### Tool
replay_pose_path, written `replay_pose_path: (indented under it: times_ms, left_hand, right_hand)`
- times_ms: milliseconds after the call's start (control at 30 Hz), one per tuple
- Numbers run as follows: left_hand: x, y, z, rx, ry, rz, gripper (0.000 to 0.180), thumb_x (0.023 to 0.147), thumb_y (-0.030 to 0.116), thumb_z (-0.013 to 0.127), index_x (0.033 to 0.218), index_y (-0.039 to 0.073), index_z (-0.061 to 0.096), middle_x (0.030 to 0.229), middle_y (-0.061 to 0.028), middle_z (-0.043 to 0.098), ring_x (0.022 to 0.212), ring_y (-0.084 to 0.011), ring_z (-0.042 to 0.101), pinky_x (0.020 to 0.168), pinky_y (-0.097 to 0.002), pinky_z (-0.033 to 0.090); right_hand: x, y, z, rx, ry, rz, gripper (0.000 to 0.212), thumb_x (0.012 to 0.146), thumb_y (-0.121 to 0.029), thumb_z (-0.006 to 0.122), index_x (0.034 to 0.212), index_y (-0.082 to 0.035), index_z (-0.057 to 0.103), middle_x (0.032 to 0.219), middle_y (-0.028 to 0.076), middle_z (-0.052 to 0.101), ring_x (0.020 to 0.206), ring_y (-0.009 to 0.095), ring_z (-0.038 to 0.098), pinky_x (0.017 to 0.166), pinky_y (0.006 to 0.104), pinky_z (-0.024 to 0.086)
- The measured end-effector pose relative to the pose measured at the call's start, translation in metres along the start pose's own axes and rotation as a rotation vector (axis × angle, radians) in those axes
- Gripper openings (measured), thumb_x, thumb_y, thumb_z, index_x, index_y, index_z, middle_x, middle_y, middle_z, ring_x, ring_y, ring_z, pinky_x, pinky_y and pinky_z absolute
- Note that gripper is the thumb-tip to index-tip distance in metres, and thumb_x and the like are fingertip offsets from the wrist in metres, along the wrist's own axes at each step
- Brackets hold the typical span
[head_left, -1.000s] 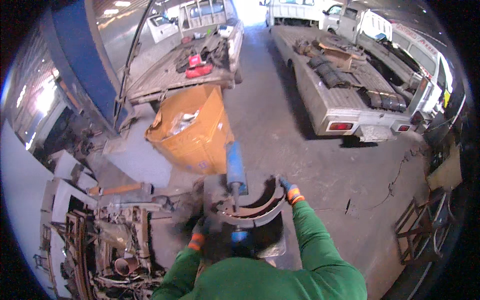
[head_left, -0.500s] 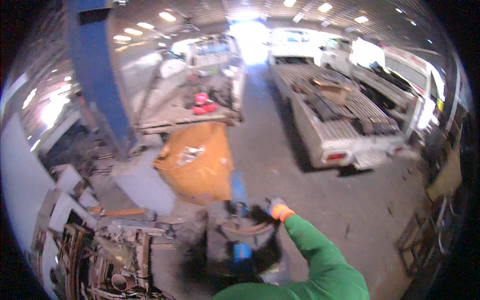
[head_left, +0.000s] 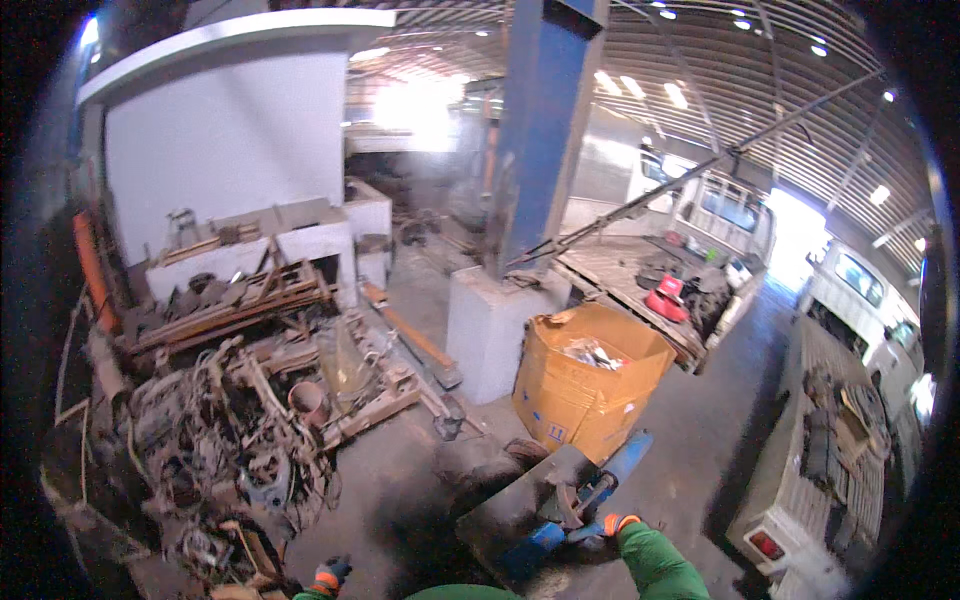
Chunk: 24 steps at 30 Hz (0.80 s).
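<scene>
My right hand (head_left: 597,531), in a grey glove with an orange cuff, is against the near right side of a blue vise-like tool (head_left: 571,505). Its fingers blur into the metal, so their grip is unclear. The tool has blue cylindrical ends and a rusty curved middle, and it sits on a dark flat metal top (head_left: 505,505). Low in the picture, my left hand (head_left: 332,572), in a dark glove with an orange cuff, hangs apart from the tool. It is nearest the scrap heap, and its finger shape is too small to read.
An open orange-brown carton (head_left: 560,400) with litter inside stands beyond the tool, beside a blue pillar (head_left: 545,140) on a pale block. Metal scrap (head_left: 230,440) covers the left floor, with a wooden beam (head_left: 410,330) behind it. Flatbed trucks (head_left: 790,480) stand right.
The view has swung left, bringing the scrap heap and white wall into sight. My left hand has come into view. My right hand has shifted from the tool's far right to its near right side.
</scene>
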<state>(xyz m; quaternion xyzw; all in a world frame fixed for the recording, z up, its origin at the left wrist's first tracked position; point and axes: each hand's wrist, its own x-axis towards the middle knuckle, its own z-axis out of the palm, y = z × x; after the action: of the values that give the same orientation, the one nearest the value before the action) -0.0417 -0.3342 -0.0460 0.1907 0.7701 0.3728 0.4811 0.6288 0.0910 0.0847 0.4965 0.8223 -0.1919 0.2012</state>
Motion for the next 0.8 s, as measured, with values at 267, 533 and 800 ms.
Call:
replay_pose_path:
  times_ms: [267,533,800]
  left_hand:
    - [-0.273,-0.145,0.079,0.067,0.301,-0.32,0.025,0.089,0.031,0.047,0.098,0.011,0.06,0.081,-0.0074,0.063,0.066,-0.0219,0.056,0.056,-0.0383,0.044]
    - [-0.445,-0.245,0.268,0.164,0.325,-0.437,0.03,0.088,0.034,0.049,0.1,0.008,0.059,0.076,-0.0095,0.063,0.06,-0.0224,0.056,0.051,-0.0391,0.043]
    - [-0.462,-0.256,0.348,-0.215,0.58,-0.302,0.038,0.086,0.041,0.052,0.097,0.007,0.06,0.069,-0.0103,0.062,0.051,-0.0216,0.054,0.043,-0.0384,0.041]
  right_hand:
    - [-0.086,-0.092,-0.114,0.349,0.094,-0.653,0.031,0.081,-0.02,0.056,0.107,-0.004,0.062,0.105,0.013,0.063,0.092,0.028,0.061,0.085,0.036,0.046]
    - [-0.045,-0.075,-0.086,0.103,-0.013,-0.563,0.031,0.082,-0.02,0.056,0.107,-0.003,0.062,0.105,0.013,0.062,0.092,0.029,0.06,0.085,0.0361,0.046]
    - [-0.056,-0.082,-0.065,-0.053,-0.016,-0.576,0.031,0.082,-0.021,0.055,0.107,-0.003,0.061,0.106,0.014,0.062,0.093,0.029,0.06,0.085,0.0362,0.046]
